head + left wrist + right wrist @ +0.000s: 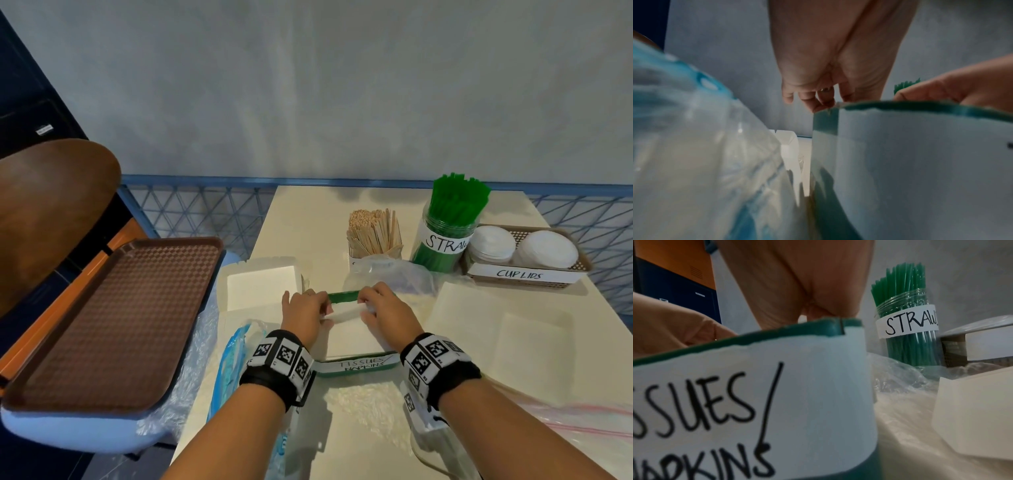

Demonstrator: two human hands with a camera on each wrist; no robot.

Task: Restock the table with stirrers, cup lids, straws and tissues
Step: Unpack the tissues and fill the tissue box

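Both hands are over the box: the left hand (303, 308) and right hand (383, 306) each curl their fingers round an end of the folded white stack of tissues (346, 313), holding it over the green paper-labelled cardboard box (356, 366) at the near edge of the pale table (301, 222). The risk, I'd say, is the soft stack buckling or catching the green rim and spilling sideways. Labels read "TISSUES/NAPKINS" here, "STRAW…" on the clear plastic jar of green straws (445, 236), and "CUP LIDS" on the brown mesh basket (582, 265).
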